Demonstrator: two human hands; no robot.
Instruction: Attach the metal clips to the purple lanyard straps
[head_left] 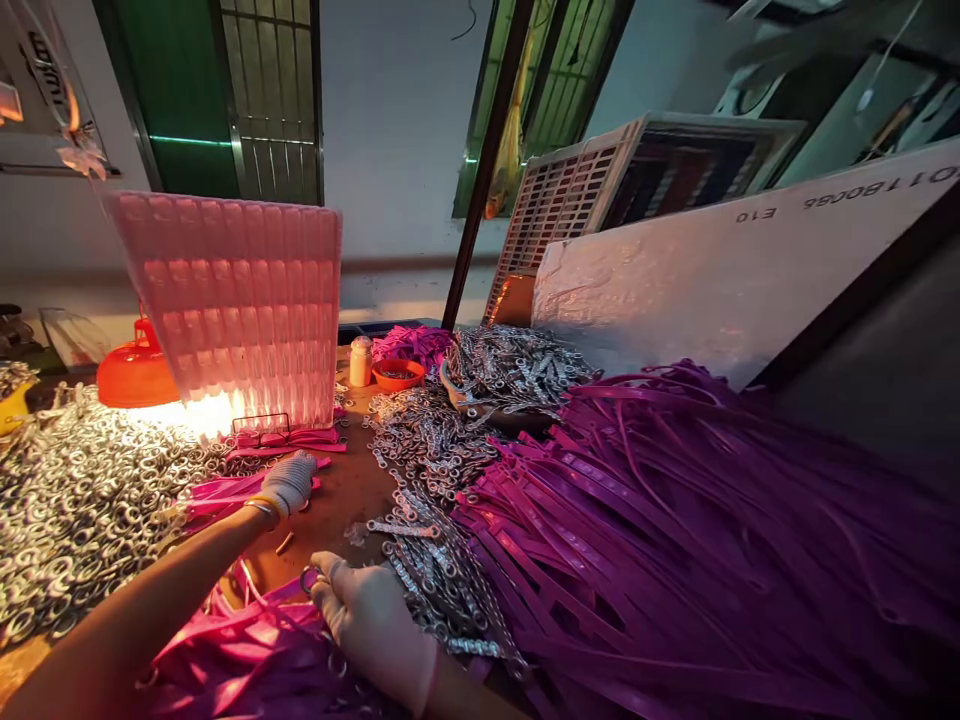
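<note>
My left hand (289, 484), in a pale knitted glove, reaches over the brown tabletop (341, 510) beside a small stack of pink straps (217, 497); its fingers are hard to make out. Closer to me, my right hand (367, 610) wears a thin white glove and pinches a small metal ring (306, 579) between thumb and finger. Below it lies a heap of pink straps with rings (247, 650). Silvery chain-like metal pieces (431, 560) lie just right of my right hand. A large pile of purple-pink straps (637, 540) spreads across the right side.
Many metal rings (82, 500) are heaped at the left under a red lamp (135, 372). A clear ribbed panel (247, 310) stands upright behind the stacks. Farther back are a white bottle (360, 362), an orange bowl (397, 375) and a dark post (484, 170).
</note>
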